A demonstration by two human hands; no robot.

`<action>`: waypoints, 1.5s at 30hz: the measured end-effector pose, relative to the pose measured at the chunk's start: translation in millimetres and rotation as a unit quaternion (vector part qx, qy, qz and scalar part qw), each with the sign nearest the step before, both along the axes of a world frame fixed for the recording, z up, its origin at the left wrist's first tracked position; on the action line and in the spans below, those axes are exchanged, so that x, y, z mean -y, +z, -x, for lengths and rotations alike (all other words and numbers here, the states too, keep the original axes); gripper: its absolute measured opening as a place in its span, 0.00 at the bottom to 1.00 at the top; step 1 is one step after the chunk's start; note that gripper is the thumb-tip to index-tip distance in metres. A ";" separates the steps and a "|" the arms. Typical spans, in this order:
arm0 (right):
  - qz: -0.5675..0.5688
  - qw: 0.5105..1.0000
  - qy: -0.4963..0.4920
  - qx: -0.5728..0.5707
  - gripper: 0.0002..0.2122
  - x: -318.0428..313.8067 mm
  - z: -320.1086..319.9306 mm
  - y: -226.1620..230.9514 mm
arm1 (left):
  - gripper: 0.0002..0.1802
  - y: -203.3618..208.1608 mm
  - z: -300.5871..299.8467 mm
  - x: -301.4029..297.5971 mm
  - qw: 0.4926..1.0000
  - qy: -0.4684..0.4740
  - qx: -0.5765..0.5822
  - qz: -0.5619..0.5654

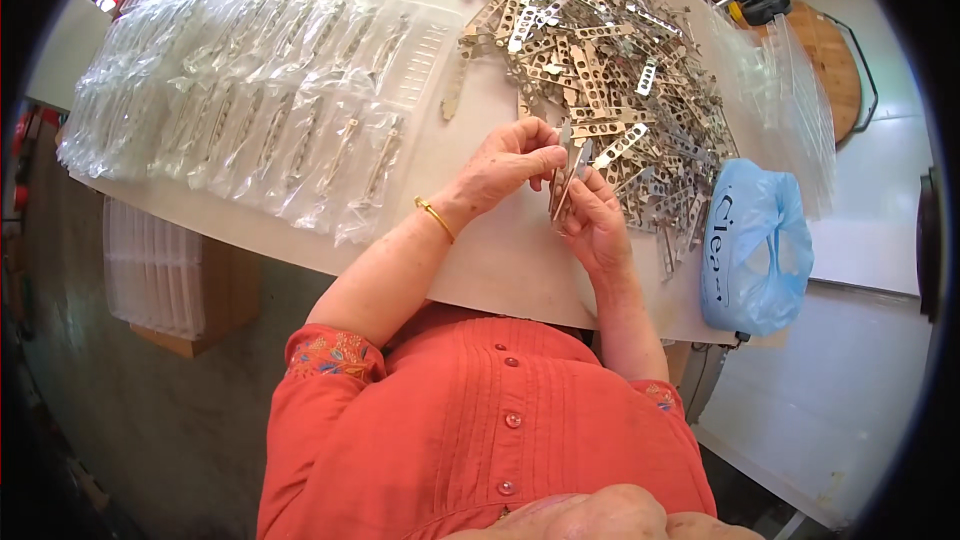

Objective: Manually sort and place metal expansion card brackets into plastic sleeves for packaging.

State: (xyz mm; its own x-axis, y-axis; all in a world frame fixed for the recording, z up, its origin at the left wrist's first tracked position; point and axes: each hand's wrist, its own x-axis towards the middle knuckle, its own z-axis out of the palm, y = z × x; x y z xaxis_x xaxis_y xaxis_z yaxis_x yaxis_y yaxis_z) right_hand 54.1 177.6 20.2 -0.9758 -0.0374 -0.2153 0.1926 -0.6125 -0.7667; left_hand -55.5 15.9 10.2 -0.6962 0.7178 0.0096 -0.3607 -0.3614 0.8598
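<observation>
My left hand [517, 160], a yellow bangle on its wrist, is closed in a pinch on the upper part of a few thin metal strips [563, 183]. The fingers of my right hand [598, 220] close round the same small bundle lower down. Seen nearly edge-on, the strips stand upright between the hands; how many there are I cannot tell. Just beyond lies a large heap of flat metal strips with round holes [600, 60], spread over the table. One loose strip [453, 90] lies at the heap's left edge.
Rows of clear plastic sleeves with strips inside [250, 110] cover the table's left side. A blue plastic bag [745, 250] sits at the right edge, near clear plastic sheets [805, 110]. Below the table on the left stand clear trays [150, 265] on a cardboard box [232, 290].
</observation>
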 end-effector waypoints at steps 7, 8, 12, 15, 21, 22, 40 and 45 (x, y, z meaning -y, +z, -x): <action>-0.143 0.985 -0.079 0.052 0.04 1.8 2.1 19.8 | 0.09 -4.7 0.7 -2.2 0.997 0.044 0.050 0.036; -0.124 0.988 -0.084 0.043 0.04 1.0 2.4 20.7 | 0.08 -4.6 0.7 -2.0 0.996 0.062 0.059 0.032; -0.119 0.990 -0.071 -0.004 0.04 0.5 3.6 17.9 | 0.08 -6.9 2.3 -2.0 0.994 0.086 0.064 0.027; -0.218 0.974 -0.057 -0.010 0.05 6.3 2.9 12.1 | 0.08 -4.5 3.5 -1.9 0.991 0.115 0.063 0.040; -0.273 0.962 -0.026 -0.016 0.04 10.1 1.2 -1.8 | 0.07 -2.7 2.3 -1.4 0.985 0.154 0.061 0.054; -0.263 0.964 -0.029 -0.018 0.04 11.8 1.7 0.9 | 0.07 -2.7 2.6 -1.1 0.985 0.154 0.062 0.058; -0.246 0.965 -0.087 -0.042 0.04 17.3 -0.7 -6.6 | 0.05 2.5 1.0 1.7 0.994 0.067 0.074 0.031; -0.253 0.962 -0.093 -0.042 0.05 17.6 -0.9 -7.3 | 0.06 -3.8 3.7 -1.0 0.995 0.060 0.080 0.011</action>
State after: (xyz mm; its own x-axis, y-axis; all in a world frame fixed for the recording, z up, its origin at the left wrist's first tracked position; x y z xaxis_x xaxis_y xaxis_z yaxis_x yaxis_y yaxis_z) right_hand 55.0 160.0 12.8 -0.9700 0.2292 -0.0809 0.0406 -0.1755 -0.9837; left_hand -59.2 16.8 6.4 -0.7681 0.6284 -0.1229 -0.4488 -0.3914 0.8034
